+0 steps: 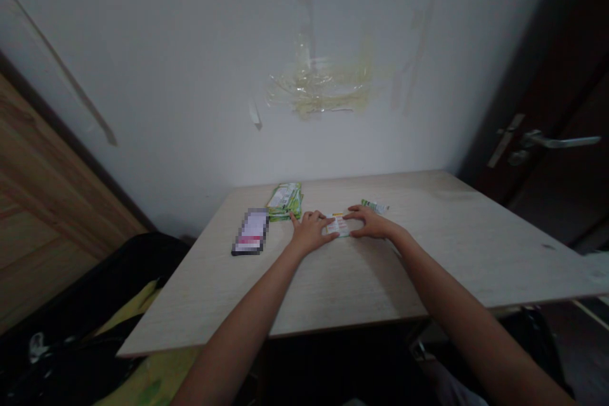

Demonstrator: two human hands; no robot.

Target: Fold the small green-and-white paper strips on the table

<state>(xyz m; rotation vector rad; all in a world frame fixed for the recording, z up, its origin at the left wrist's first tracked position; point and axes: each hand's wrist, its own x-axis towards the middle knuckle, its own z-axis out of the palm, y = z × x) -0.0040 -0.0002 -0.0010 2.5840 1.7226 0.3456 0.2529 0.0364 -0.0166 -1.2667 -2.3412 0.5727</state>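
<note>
Between my two hands a small white printed packet with a yellow strip along its top lies flat on the table. My left hand rests at its left side, fingers spread, thumb at the packet's lower edge. On the other side, my right hand is also spread, its fingertips at the packet's right edge. Just beyond the right hand lies a small green and white packet, partly hidden by the fingers. A stack of green packets sits behind and left of my left hand.
A phone with a blurred screen lies left of my hands on the light wooden table. The wall with old tape rises behind the table. A dark door with a metal handle stands at right; dark bags are at left.
</note>
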